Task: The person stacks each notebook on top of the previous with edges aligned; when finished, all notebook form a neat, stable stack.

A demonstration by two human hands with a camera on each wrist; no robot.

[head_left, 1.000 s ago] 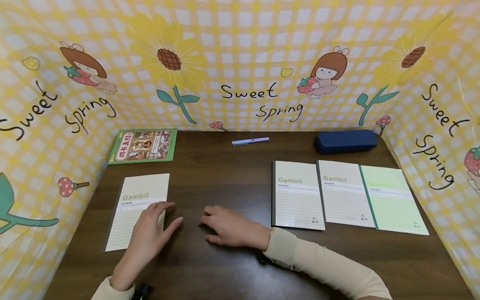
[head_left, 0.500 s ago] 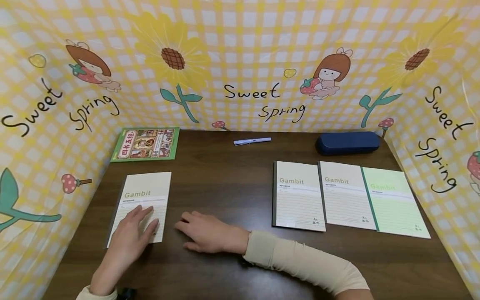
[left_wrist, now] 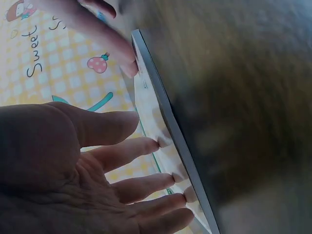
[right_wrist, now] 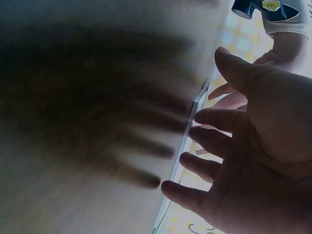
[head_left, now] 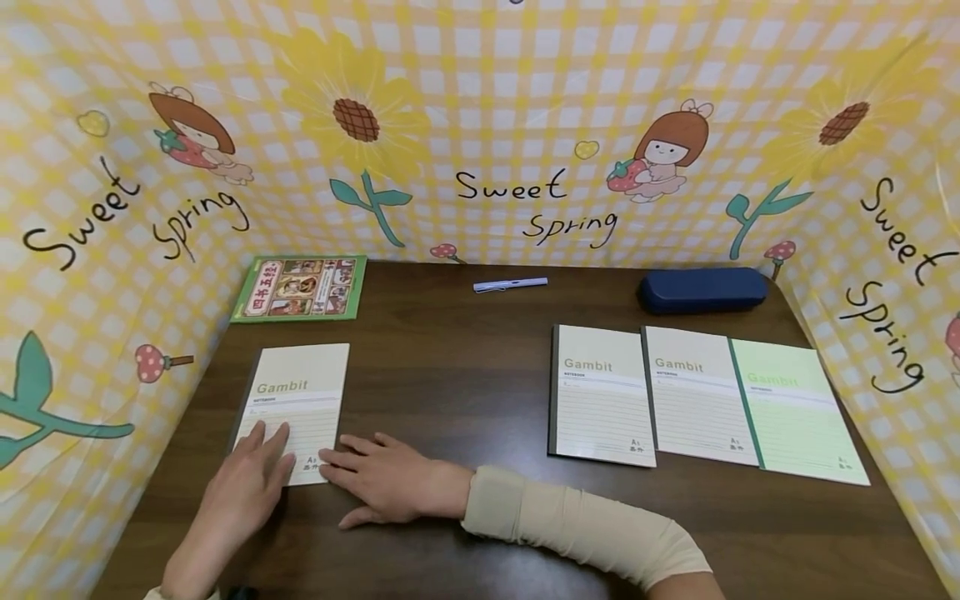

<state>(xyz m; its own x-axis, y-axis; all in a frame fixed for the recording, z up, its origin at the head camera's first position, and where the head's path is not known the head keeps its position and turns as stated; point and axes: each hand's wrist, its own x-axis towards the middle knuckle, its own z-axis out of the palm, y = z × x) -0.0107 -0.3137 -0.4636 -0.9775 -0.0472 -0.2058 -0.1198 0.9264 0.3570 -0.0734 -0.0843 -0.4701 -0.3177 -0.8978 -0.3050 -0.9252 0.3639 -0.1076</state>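
Gambit notebook [head_left: 303, 371] lies partly under the left hand [head_left: 243, 483], long axis running forward from it, most of its length beyond the fingertips. Left hand is nearer: fingers extended, touching the top, gripping nothing. Right hand [head_left: 386, 483] also uncurled and holding nothing, fingertips at the long edge opposite the spine.

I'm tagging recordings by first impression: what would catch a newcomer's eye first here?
Probably the yellow gingham cloth, printed with sunflowers, walling in the table. Next, the left hand touching the left-side Gambit notebook, the right hand at its right edge. Three more notebooks lie at the right, the outermost one pale green.
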